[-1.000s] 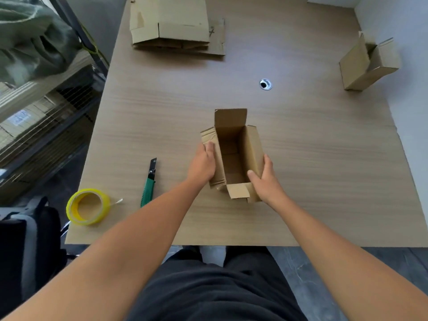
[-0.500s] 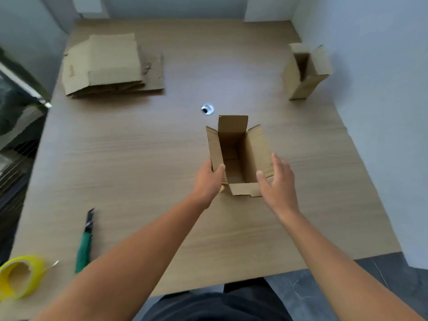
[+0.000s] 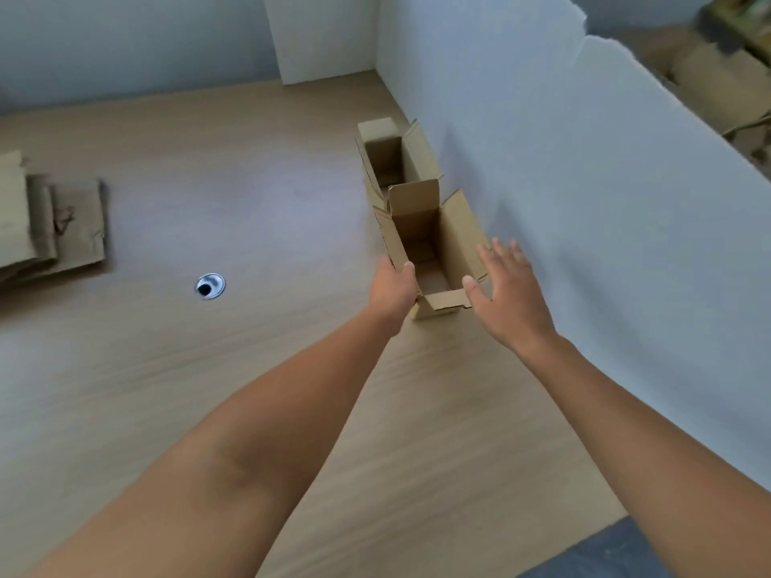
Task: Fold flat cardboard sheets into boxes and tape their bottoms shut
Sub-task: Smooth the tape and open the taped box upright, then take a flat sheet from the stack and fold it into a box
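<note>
Standing open-topped on the table (image 3: 250, 369), the box (image 3: 454, 235) runs lengthwise away from the person toward a second box (image 3: 384, 154); the left hand (image 3: 392, 287) pinches its left wall near the rim, the right hand (image 3: 507, 285), fingers spread, sits just beside the right wall

Brown box (image 3: 434, 248); pale woodgrain table (image 3: 208, 369); white wall (image 3: 584, 202)

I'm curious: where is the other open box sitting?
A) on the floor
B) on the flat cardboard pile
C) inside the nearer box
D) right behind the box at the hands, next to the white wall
D: the other box stands on the table directly behind the nearer box, beside the white wall, while the flat cardboard pile lies far to the left.
</note>
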A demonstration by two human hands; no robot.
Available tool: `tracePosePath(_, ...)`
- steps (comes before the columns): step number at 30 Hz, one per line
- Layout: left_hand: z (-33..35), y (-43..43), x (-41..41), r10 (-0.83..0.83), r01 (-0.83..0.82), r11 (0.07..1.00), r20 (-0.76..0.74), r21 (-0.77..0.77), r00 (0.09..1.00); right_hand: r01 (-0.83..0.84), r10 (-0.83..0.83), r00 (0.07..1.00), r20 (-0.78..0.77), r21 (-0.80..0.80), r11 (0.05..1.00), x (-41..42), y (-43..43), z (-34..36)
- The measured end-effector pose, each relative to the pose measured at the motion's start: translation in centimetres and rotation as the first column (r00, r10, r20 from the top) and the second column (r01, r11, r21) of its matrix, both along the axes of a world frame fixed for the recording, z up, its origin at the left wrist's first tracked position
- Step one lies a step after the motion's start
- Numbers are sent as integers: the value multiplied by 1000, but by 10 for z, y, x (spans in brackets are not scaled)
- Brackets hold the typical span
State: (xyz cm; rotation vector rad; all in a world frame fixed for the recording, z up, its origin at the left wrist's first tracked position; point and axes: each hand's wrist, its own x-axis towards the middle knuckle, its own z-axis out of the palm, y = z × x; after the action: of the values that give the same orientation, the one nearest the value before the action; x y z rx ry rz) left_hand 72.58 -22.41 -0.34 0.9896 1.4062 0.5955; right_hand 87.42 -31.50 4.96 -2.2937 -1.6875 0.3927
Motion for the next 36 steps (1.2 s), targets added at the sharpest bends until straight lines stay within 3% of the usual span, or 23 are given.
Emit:
tracePosePath(3, 15, 4, -4, -55, 61, 996, -97, 65, 994, -72, 72, 997, 37, -10, 997, 0, 16, 10)
tracePosePath(6, 30, 14, -44, -113, 205, 947, -338, 249, 934, -143, 144, 988, 58, -22, 989, -23, 36, 18)
tracePosePath(8, 35, 28, -88, -130, 350, 873, -531, 339, 837, -198, 199, 977, 74, -21, 980, -55, 56, 22)
tracePosePath(11, 43, 54, -171, -95, 520, 797, -786, 308, 611, -301, 303, 950, 78, -32, 953, -124, 92, 23)
tracePosePath(14, 52, 76, -266, -17, 530, 808, -891, 255, 454, -404, 406, 912, 54, -46, 914, -211, 131, 19)
tracePosePath(17, 54, 90, -372, 34, 466, 856, -924, 224, 380, -512, 514, 858, 15, -61, 857, -310, 165, 14)
tracePosePath(23, 29, 145, -585, 163, 95, 969, -882, 227, 443, -624, 622, 781, -56, -98, 775, -505, 242, -10)
tracePosePath(29, -9, 208, -722, 362, -311, 927, -722, 210, 590, -532, 490, 836, -247, -145, 834, -620, 322, -52)
tracePosePath(34, -35, 225, -764, 390, -400, 911, -525, 100, 756, -373, 297, 855, -425, -108, 921, -659, 353, -70)
tracePosePath(36, -37, 225, -765, 415, -421, 902, -475, 101, 776, -321, 251, 829, -499, -57, 945, -666, 351, -71)
